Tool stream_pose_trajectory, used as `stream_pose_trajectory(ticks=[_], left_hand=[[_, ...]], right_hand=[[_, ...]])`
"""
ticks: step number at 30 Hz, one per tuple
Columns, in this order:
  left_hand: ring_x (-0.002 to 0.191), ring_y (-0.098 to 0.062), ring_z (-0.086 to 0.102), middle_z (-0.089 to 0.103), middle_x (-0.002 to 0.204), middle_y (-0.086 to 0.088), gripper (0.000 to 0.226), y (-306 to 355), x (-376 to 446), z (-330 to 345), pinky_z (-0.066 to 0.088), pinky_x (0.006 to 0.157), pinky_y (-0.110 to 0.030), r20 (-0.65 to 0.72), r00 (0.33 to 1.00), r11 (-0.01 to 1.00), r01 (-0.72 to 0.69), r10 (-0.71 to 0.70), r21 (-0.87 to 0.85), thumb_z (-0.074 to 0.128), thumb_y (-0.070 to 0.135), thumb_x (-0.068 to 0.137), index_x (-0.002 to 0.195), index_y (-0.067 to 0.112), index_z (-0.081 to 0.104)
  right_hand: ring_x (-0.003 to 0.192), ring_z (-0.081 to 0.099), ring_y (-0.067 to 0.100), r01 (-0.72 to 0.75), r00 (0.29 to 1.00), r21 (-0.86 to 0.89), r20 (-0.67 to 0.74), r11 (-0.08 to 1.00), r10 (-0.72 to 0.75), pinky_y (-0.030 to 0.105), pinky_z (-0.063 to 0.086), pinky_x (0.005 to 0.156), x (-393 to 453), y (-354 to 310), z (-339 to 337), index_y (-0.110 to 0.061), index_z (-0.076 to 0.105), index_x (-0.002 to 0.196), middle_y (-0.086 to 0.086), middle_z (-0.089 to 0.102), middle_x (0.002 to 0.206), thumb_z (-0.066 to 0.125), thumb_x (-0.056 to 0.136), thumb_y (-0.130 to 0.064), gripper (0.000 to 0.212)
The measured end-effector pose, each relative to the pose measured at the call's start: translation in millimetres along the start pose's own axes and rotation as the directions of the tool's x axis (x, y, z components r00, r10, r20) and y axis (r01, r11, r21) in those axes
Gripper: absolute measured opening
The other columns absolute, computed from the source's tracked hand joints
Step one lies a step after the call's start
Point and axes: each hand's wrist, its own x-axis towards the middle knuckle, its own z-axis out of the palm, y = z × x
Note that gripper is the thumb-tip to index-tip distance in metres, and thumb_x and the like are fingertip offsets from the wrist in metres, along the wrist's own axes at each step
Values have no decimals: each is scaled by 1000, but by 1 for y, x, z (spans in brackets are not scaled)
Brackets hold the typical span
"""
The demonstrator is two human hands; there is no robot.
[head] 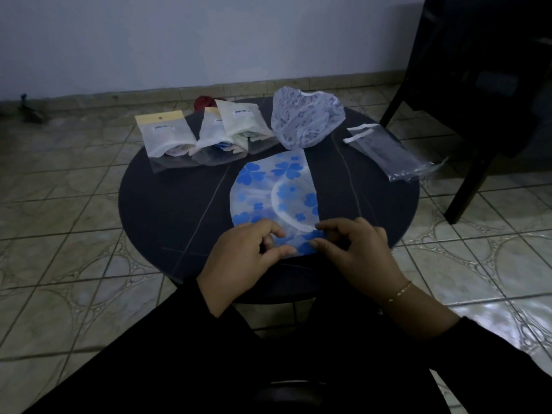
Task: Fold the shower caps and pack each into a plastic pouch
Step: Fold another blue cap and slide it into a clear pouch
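On the round table (167, 204) lie two shower caps: a blue-flowered one (274, 189) at the centre, a purple-patterned one (304, 121) at its far edge. Three filled pouches (209, 132) sit far left, and empty clear pouches (385, 150), number unclear, far right.

On the round table (167, 204), a folded shower cap (274, 189) lies at the centre. Behind it sits a crumpled shower cap (307, 121); behind and left of it, three filled pouches (203, 132); right of it, empty pouches (385, 150).
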Motion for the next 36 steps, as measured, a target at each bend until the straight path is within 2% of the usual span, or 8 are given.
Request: stream_pose_trajectory(ticks=[5,11,13,21,25,28,31,36], left_hand=[[77,-3,50,58,73,8,22,2,4,2,39,68,-19,48,999,1000,18,-19,24,64,45,83,98,30,58],[87,-4,49,52,98,13,21,3,7,3,31,69,-18,94,982,974,-175,162,143,61,35,89,108,29,66],[86,-5,52,55,98,13,29,1,9,1,32,69,-18,140,971,960,-219,196,176,54,45,88,109,30,68],[92,-5,57,58,106,16,46,0,19,-6,44,72,-25,237,955,944,-235,180,232,50,65,83,113,34,67],[86,-2,56,57,100,17,61,-1,23,-7,49,70,-29,244,961,964,-179,129,197,28,71,79,109,37,68],[87,1,54,53,97,21,45,1,26,-10,46,73,-22,276,957,976,-141,92,164,44,68,83,109,39,68],[89,3,51,51,93,25,33,-3,26,-14,39,74,-11,305,950,985,-106,59,140,63,54,80,108,38,69],[80,-4,57,61,82,11,24,-5,26,-17,45,77,-27,231,973,987,-49,12,155,61,49,84,92,32,75]], right_hand=[[90,58,7,-120,993,110,29,987,118,29,25,84,5,-1,0,-39,48,94,-14,65,76,72,77,-38,29],[100,50,12,-103,986,-144,118,984,121,31,25,82,10,-6,1,-40,53,85,-12,54,92,66,81,-43,14],[102,48,12,-77,985,-198,138,977,105,32,27,84,11,-5,-1,-40,58,90,-10,49,100,63,82,-47,11],[102,51,18,158,974,-260,199,953,-108,40,48,84,12,2,-10,-29,68,104,-1,51,112,51,80,-60,43],[115,42,14,204,960,-380,259,902,-108,29,32,87,14,4,-15,-38,63,112,-9,47,125,39,67,-79,66],[119,38,13,160,977,-339,187,927,-101,27,24,84,14,5,-10,-35,64,111,-11,48,123,57,75,-63,46],[119,34,9,69,993,-316,116,946,-34,25,20,82,17,5,-5,-34,66,108,-13,49,122,56,81,-58,38],[117,32,9,-65,993,-251,76,966,87,27,19,83,22,2,-2,-33,71,99,-15,50,117,54,83,-58,34]])
